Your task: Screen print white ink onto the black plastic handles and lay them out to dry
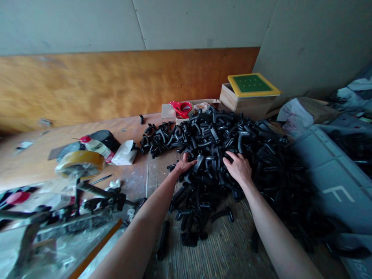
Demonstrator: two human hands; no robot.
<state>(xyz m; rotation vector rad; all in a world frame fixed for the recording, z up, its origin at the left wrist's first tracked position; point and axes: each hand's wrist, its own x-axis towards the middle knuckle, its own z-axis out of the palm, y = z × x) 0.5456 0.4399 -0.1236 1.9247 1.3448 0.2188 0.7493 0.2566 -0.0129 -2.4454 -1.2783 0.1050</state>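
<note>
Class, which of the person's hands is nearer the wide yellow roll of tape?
Left. The left hand is right of the wide yellow tape roll, touching the heap of black plastic parts; the right hand is farther right, on the heap.

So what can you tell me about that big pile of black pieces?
The pile is a loose, tangled heap of many small black parts that look like plastic. Most are bent or elbow-shaped, and a few are ribbed like coils. It lies on a ribbed worktop, with a few pieces strayed at its near edge. The left hand and right hand rest on it, fingers spread. Its far right side spreads toward a gray crate.
</note>
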